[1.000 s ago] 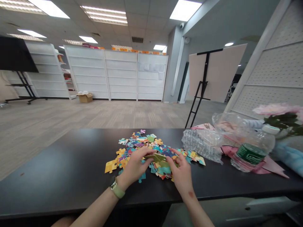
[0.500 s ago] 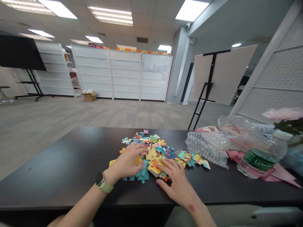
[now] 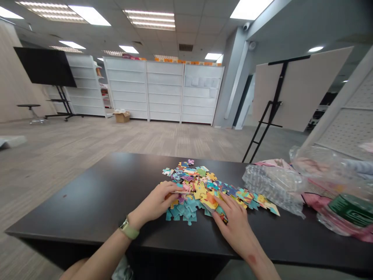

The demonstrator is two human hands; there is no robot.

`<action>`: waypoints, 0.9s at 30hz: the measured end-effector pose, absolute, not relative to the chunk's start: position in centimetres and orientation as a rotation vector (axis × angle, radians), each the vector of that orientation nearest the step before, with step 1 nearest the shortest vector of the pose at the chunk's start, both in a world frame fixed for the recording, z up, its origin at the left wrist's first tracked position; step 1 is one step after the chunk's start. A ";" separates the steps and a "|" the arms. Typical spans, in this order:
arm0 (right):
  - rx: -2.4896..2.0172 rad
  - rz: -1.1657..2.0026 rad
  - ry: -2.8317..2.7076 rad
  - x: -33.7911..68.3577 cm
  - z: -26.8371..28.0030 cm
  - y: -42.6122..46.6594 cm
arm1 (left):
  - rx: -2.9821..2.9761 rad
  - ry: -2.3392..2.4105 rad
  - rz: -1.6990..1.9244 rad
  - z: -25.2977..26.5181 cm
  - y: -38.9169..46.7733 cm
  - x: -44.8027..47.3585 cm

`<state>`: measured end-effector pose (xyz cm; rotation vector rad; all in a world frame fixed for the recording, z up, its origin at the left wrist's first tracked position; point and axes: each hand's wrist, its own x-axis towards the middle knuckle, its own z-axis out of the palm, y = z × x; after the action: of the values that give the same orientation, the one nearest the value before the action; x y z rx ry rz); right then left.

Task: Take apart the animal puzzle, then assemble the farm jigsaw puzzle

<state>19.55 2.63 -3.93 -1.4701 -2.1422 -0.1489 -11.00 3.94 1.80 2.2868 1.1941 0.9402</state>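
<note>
A loose pile of jigsaw puzzle pieces point(image 3: 200, 189), mostly yellow, teal and blue, lies on the dark table. At its left side my left hand point(image 3: 159, 200) is closed, pinching a thin puzzle piece point(image 3: 183, 192) seen nearly edge-on. My right hand point(image 3: 233, 217) rests at the pile's near right side, fingers stretched over the pieces and thumb apart. Just left of its fingertips lies a yellow and orange puzzle piece point(image 3: 209, 199). Teal puzzle pieces point(image 3: 183, 212) are bunched between the hands, nearest me. What lies under my right fingers is partly hidden.
On the right of the black table point(image 3: 101, 202) are crumpled clear bubble wrap point(image 3: 271, 184), pink wrapping and a plastic bottle point(image 3: 351, 210) with a green label. Beyond the table stand an easel with a board point(image 3: 300, 93), white shelves point(image 3: 164, 91) and a cardboard box point(image 3: 121, 116).
The view has swung left, so everything sits further right. My left hand has closed on a puzzle piece and uncovered more teal pieces. My right hand stays on the pile, its thumb nearer the pieces.
</note>
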 end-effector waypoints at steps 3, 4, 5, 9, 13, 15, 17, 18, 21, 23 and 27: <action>-1.461 -0.157 -2.142 19.7 -4.1 2.9 | 2.096 1.189 1.114 2.0 4.6 -10.3; -1.451 -0.161 -2.133 19.7 -4.0 2.9 | 2.033 1.190 1.166 1.9 4.9 -9.9; -1.430 -0.164 -2.118 19.7 -3.8 2.9 | 1.976 1.182 1.207 1.9 5.1 -9.3; -1.265 -0.053 -1.997 19.2 -2.4 1.9 | 1.727 1.001 1.273 1.5 5.1 -6.0; -1.241 0.419 -1.735 18.0 -1.1 0.8 | 1.598 0.798 1.168 0.9 4.3 -2.3; -1.250 0.577 -1.587 17.7 -0.9 0.9 | 1.584 0.835 1.138 0.6 4.2 -1.2; -1.244 0.623 -1.450 18.0 -0.9 1.3 | 1.556 0.899 1.163 0.3 4.6 -0.7; -1.243 0.633 -1.390 18.4 -0.9 1.6 | 1.536 0.930 1.190 0.2 4.8 -0.7; -1.258 0.676 -1.244 19.8 -0.9 2.4 | 1.494 1.011 1.234 0.0 5.6 -0.9; -1.297 0.669 -1.206 20.7 -1.0 2.8 | 1.479 1.037 1.226 0.0 5.8 -1.0; -1.381 0.291 -1.457 21.8 -1.3 3.1 | 1.427 1.005 1.227 0.2 5.5 -0.9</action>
<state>21.85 3.15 -1.27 -1.3805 -1.4565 0.2910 -0.95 5.49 0.18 1.4268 1.0054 1.2268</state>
